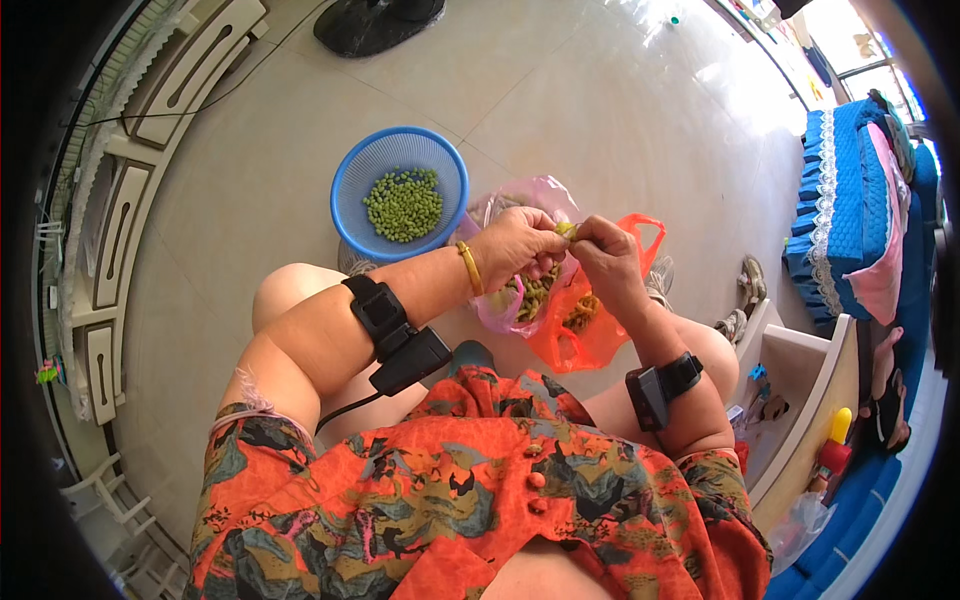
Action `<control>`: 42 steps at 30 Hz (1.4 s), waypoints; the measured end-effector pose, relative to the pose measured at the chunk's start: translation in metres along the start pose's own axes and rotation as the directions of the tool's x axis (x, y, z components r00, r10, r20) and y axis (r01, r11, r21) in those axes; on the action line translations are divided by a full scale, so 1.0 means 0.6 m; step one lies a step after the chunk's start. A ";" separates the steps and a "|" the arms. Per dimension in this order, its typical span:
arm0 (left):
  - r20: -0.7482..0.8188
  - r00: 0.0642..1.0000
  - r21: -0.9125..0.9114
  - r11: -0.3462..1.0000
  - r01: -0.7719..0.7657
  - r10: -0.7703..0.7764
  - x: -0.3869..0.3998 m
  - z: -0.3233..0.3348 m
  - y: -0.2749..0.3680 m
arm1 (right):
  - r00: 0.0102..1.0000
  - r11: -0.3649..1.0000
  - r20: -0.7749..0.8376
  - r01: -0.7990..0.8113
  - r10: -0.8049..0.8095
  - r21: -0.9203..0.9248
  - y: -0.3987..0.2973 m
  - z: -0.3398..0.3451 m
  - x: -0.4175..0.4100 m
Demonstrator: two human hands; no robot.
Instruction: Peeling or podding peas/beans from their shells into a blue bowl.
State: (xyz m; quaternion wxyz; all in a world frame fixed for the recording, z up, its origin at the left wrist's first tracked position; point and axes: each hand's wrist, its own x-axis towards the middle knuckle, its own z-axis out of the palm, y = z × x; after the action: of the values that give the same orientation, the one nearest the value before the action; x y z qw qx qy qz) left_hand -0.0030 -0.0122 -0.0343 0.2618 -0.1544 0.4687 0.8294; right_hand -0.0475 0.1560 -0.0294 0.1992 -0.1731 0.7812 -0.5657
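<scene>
Between my fingertips is a yellow-green bean pod point(565, 229). My left hand point(516, 246) pinches one end of it, and my right hand point(609, 259) grips the other side. Below the hands, a pink plastic bag point(499, 313) stands open with several greenish-brown pods point(534, 298) inside, partly hidden by my left hand. Beside it, under my right hand, an orange plastic bag point(574, 354) holds a small heap of what look like pod husks point(582, 311). Left of the bags, a blue plastic colander point(346, 229) contains shelled green beans point(405, 204).
A white cabinet with drawers point(126, 232) lines the left side. At right are a low wooden table point(810, 405), a blue sofa point(874, 487), and shoes point(752, 277). A black round base point(379, 26) sits on the tiled floor point(540, 112), near a cable point(217, 101).
</scene>
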 end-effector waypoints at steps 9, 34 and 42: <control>-0.003 1.000 0.001 1.000 0.028 -0.028 0.009 0.013 -0.013 | 0.982 0.976 0.122 -0.160 0.143 0.147 0.007 -0.014 -0.012; 0.043 0.999 0.071 0.997 -0.014 0.011 0.002 0.037 -0.028 | 0.915 0.672 0.142 -0.377 0.379 0.637 -0.012 -0.030 -0.026; 0.131 0.991 -0.022 1.000 -0.010 0.013 0.000 0.045 -0.023 | 0.901 0.493 0.269 -0.415 0.341 0.764 -0.011 -0.043 -0.035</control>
State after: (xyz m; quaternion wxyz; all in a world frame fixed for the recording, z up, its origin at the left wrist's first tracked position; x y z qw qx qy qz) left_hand 0.0047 0.0167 -0.0301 0.2855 -0.0997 0.4425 0.8443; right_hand -0.0421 0.1854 -0.0135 0.4064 0.0887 0.4476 -0.7916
